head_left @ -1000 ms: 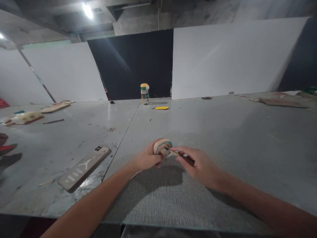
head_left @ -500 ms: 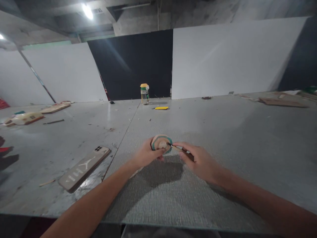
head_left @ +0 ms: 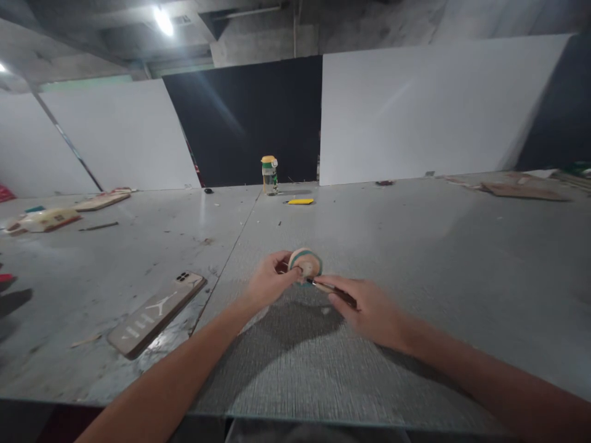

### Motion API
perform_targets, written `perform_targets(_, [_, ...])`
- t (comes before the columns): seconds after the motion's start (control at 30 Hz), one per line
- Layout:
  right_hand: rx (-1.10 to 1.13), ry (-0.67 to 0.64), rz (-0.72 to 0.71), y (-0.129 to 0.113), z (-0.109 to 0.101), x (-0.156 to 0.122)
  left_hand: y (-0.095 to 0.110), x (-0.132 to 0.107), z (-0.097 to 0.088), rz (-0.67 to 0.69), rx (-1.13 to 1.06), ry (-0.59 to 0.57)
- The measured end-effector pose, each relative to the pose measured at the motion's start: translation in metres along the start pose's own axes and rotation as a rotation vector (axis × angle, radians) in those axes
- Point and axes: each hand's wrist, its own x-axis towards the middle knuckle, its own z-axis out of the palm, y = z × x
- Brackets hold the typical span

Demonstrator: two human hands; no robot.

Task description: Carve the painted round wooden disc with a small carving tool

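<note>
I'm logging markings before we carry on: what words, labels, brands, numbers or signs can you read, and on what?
Phone: pale leaping-figure emblem, no words in it.
Phone, beside the emblem: large pale lettering, perhaps including "H"; the rest is unclear.
Bottle: any markings are too small to read.
Yellowish object at far left: dark mark, too blurred to read.
Round piece and slim tool: no lettering can be made out.

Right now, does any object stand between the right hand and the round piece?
Only the thin tool in the right hand, its dark tip at the round piece. Nothing else visible is in the way: the left hand grips the other side, and the phone and yellow cutter lie apart.
</note>
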Motion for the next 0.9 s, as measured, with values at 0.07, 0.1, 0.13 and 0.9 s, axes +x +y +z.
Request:
perform_targets(0.07, [0.001,0.039,0.011,0.001,-0.001,0.001,-0.001,0.0,0.0,0.006,0.011,-0.007])
perform_targets(0.1, [0.0,0.055,0.018,0.001,-0.002,0.001,-0.001,0.0,0.0,0.008,0.011,-0.01])
perform_targets(0.13, [-0.002,0.069,0.024,0.002,-0.003,0.002,-0.002,-0.001,0.0,0.005,0.005,-0.012])
perform_targets(0.9, [-0.008,0.006,-0.005,-0.009,-0.004,-0.003,0.004,-0.012,0.013,-0.034,-0.426,-0.301])
